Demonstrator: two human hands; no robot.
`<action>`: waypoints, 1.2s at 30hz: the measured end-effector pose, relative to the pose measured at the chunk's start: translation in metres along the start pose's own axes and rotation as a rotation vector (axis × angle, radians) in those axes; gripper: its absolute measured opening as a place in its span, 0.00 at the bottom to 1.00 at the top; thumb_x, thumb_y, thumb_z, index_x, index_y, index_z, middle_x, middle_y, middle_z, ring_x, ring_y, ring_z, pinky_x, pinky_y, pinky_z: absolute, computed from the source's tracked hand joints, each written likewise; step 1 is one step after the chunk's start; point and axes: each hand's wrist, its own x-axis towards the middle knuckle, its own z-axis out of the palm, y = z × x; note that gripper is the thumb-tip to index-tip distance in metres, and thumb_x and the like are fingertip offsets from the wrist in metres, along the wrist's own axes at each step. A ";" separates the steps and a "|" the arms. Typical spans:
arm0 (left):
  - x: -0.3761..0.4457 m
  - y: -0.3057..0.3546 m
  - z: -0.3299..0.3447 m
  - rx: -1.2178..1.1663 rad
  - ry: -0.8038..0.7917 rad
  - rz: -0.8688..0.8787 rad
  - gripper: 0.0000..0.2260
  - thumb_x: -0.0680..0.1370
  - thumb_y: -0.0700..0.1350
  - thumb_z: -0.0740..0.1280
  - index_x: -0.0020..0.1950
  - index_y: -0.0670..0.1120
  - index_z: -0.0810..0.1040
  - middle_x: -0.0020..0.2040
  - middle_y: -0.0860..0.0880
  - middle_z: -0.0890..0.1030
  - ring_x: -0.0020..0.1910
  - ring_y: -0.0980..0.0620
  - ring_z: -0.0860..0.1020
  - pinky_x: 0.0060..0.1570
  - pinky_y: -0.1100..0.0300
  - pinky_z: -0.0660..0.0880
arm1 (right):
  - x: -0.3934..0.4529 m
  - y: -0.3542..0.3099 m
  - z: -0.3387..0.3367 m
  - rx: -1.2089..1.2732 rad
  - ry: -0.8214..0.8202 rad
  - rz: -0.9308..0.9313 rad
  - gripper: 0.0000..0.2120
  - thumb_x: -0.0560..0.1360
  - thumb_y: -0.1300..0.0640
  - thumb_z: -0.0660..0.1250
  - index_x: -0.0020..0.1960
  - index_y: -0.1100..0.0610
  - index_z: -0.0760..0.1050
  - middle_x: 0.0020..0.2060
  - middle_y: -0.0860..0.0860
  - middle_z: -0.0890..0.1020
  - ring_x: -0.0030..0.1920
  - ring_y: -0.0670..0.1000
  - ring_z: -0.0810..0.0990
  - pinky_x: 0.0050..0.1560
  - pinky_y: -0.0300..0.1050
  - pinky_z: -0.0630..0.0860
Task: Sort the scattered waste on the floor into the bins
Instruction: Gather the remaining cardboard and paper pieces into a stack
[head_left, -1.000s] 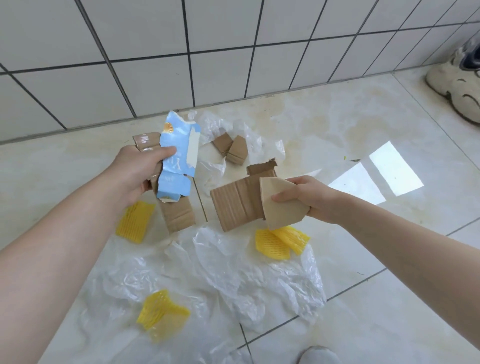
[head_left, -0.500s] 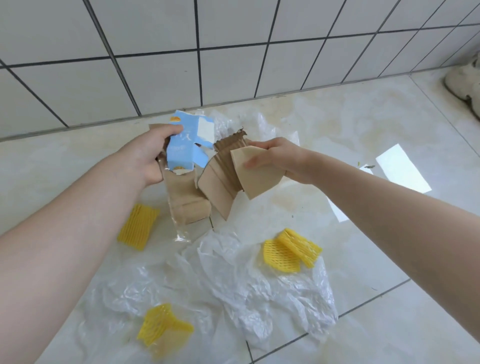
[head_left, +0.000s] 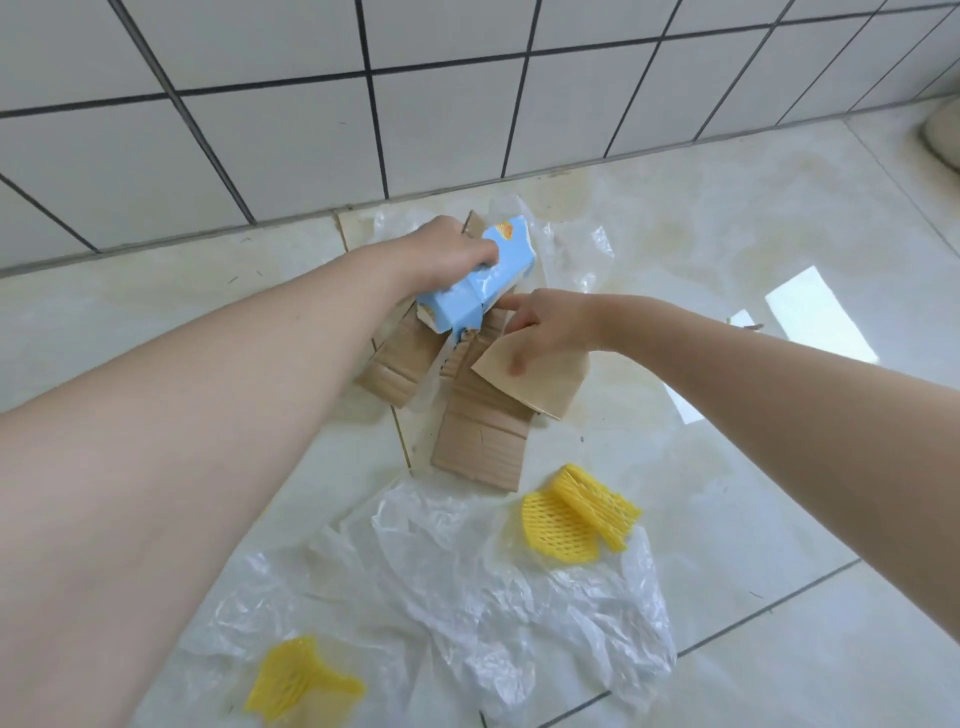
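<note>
Scattered waste is lying on the glossy cream floor tiles (head_left: 727, 234) near the wall. The left hand (head_left: 447, 254), arm reaching far, is gripping a flattened light-blue carton (head_left: 478, 286) with curled fingers. Just right of it, the right hand (head_left: 545, 322) is pinching a tan paper sheet (head_left: 545, 384) over a brown corrugated cardboard strip (head_left: 478, 436).

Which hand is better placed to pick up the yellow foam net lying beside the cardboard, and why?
The right hand, probably. The yellow foam net lies below its forearm, on its side. Both hands are full, though: it grips cardboard pieces, while the left hand grips the blue carton.
</note>
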 end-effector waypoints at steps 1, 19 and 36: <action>0.004 -0.001 0.001 0.056 -0.026 -0.003 0.14 0.74 0.52 0.63 0.35 0.47 0.63 0.33 0.49 0.65 0.29 0.50 0.63 0.31 0.59 0.58 | 0.000 0.002 0.000 0.005 0.000 -0.008 0.06 0.70 0.53 0.71 0.44 0.56 0.79 0.68 0.50 0.72 0.55 0.53 0.76 0.50 0.48 0.72; -0.001 -0.072 0.003 0.626 -0.033 0.063 0.19 0.73 0.59 0.68 0.36 0.43 0.70 0.65 0.51 0.64 0.62 0.43 0.59 0.63 0.51 0.66 | -0.037 0.023 0.035 -0.282 0.127 -0.088 0.14 0.71 0.49 0.66 0.56 0.49 0.78 0.62 0.47 0.68 0.62 0.57 0.63 0.66 0.47 0.63; -0.021 -0.067 -0.013 0.533 0.126 0.052 0.18 0.71 0.52 0.73 0.45 0.41 0.70 0.39 0.48 0.69 0.45 0.45 0.72 0.45 0.56 0.64 | -0.042 0.006 0.038 -0.079 0.133 0.102 0.08 0.71 0.54 0.70 0.45 0.58 0.78 0.43 0.52 0.71 0.58 0.53 0.63 0.51 0.45 0.65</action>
